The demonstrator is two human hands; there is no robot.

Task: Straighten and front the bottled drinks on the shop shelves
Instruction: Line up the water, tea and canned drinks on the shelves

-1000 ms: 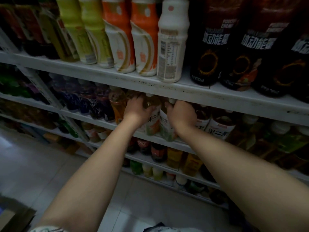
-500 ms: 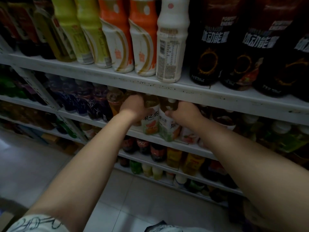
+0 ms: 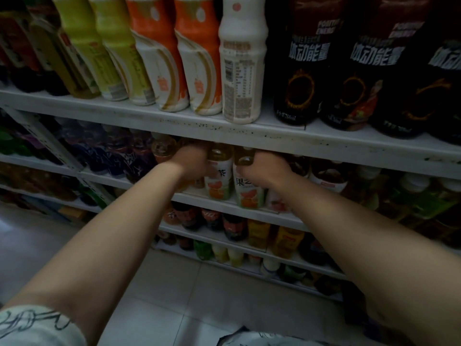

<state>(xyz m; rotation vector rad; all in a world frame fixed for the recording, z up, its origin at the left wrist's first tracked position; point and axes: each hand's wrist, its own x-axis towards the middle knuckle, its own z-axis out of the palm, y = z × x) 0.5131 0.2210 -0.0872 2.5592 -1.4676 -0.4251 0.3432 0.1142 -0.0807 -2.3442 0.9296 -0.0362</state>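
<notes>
Head view: both hands are up on the second shelf (image 3: 222,207), under the lip of the upper shelf (image 3: 249,136), working a pair of fruit tea bottles. The right hand (image 3: 270,168) has its fingers curled round the neck of the right fruit tea bottle (image 3: 249,189), which stands at the shelf's front edge with its label facing out. The left hand (image 3: 192,158) is pressed against the shoulder of the left fruit tea bottle (image 3: 219,178). Its fingers are hidden behind the hand, so I can't tell if it grips that bottle or one behind it. To do this well: twist from the neck and keep the base flat on the shelf. Stop when the label's print is square to the aisle, then bring both bases level at the edge — the right one looks slightly ahead. There's little headroom, so slide, don't lift. Versus a second ago, the right bottle's label has turned from edge-on to mostly front-facing. The left hand now covers more of the left label, and the right forearm now hides the tea bottles further right.
</notes>
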